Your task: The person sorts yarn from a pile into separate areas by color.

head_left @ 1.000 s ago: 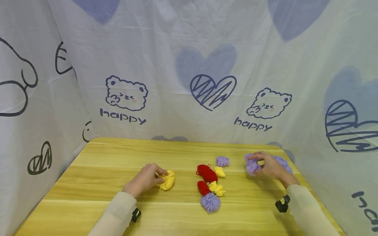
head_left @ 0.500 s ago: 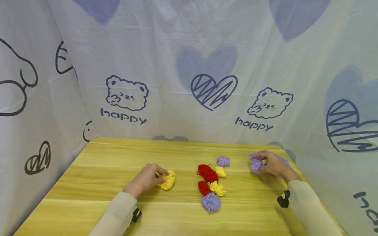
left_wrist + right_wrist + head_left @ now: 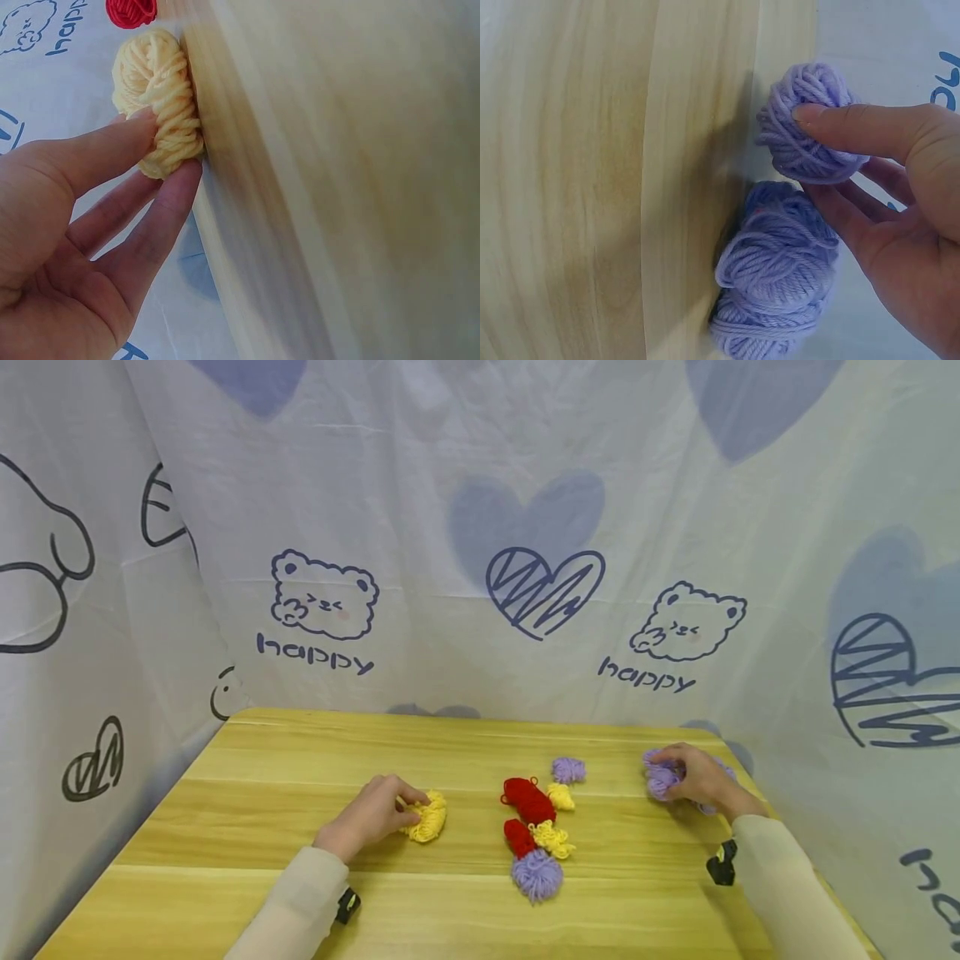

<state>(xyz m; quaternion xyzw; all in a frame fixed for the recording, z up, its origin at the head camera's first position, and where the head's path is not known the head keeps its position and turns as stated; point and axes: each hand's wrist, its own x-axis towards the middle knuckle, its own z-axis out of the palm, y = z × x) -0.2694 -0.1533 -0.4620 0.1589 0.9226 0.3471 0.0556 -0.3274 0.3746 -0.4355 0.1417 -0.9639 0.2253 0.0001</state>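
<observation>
My left hand [image 3: 370,817] pinches a small yellow yarn ball [image 3: 431,817] on the left half of the table. In the left wrist view, thumb and fingers lie on either side of the yellow yarn. At the table's right side my right hand [image 3: 703,778] holds a small light purple yarn ball [image 3: 810,139] between thumb and fingers. A gap shows between that ball and the wood in the right wrist view. Right beside it lies a larger bundle of purple yarn [image 3: 778,274], mostly hidden behind the hand in the head view.
Mid-table, a row of yarn pieces runs front to back: a purple ball [image 3: 537,875], two red ones, the bigger [image 3: 529,800] behind, two yellow ones and a small purple one [image 3: 568,770]. A printed curtain [image 3: 450,677] hangs behind the wooden table [image 3: 300,752].
My right hand has moved to the right with the purple yarn ball, closer to the larger purple bundle. The left hand stays put on the yellow yarn ball.
</observation>
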